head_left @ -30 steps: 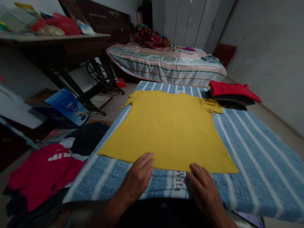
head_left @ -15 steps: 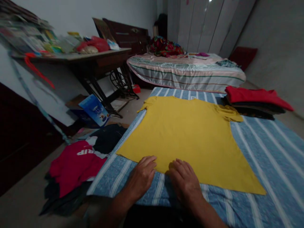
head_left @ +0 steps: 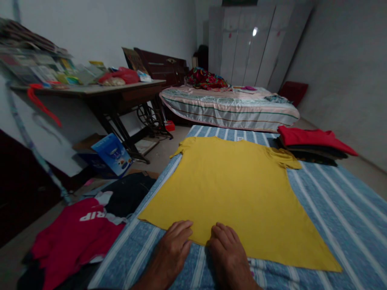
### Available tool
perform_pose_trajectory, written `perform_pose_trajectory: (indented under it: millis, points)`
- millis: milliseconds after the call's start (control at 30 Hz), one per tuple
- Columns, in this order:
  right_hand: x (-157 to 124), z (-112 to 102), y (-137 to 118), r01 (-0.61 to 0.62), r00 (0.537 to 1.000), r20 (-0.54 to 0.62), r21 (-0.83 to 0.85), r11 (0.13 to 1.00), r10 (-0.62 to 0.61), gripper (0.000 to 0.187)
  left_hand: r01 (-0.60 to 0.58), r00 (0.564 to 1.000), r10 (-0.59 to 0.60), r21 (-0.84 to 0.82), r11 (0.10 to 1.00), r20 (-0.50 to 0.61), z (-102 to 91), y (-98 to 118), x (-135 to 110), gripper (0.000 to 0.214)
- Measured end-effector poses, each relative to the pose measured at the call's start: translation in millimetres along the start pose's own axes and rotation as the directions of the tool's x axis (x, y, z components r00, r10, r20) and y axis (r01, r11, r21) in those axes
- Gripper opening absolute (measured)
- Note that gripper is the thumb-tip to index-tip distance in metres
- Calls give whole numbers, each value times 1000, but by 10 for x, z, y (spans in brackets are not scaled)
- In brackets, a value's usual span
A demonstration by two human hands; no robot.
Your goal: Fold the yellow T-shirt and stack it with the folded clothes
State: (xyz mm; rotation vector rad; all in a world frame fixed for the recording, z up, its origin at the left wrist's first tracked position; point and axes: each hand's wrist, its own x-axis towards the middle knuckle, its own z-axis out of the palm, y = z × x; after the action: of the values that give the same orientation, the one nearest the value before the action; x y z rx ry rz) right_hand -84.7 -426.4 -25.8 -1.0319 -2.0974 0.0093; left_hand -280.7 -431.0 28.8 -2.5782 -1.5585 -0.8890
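Observation:
A yellow T-shirt (head_left: 238, 193) lies spread flat on a blue-and-white striped bed cover (head_left: 347, 225), neck end far from me. My left hand (head_left: 172, 251) rests flat on the cover, fingertips on the shirt's near hem, fingers stretched out. My right hand (head_left: 228, 255) lies right beside it, palm down, fingertips also on the hem. Neither hand holds anything.
A folded pile with a red garment (head_left: 311, 139) on top sits at the cover's far right. On the floor to the left lie a red printed shirt (head_left: 75, 233) and dark clothes (head_left: 128, 193). A cluttered wooden table (head_left: 99, 90), a blue box (head_left: 113, 153) and a second bed (head_left: 229, 106) stand beyond.
My right hand slid left along the hem until it lay next to my left hand. The view turned left and lifted slightly. The shirt stayed flat.

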Motion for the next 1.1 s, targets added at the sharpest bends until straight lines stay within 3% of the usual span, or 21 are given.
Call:
perform_pose_trajectory:
  millis: [433,700,1033,1100]
  points:
    - [-51,77,127,101,995,-17,-16,995,-101,17,-7,1000,7,32,999,-14,-37,1,-7,22]
    - [-12,22,-3,-5,1000,-14,34,999,5,20,-4,1000,5,45,999,-27,-32,-12,-3,21]
    - [-12,-75,2,25,999,34,65,998,-27,20,67,997,-69,50,997,45,-76,123,-39,23]
    - [-29,-69,0,6,999,47,78,997,-9,20,81,996,-82,53,995,18,-86,99,-31,23]
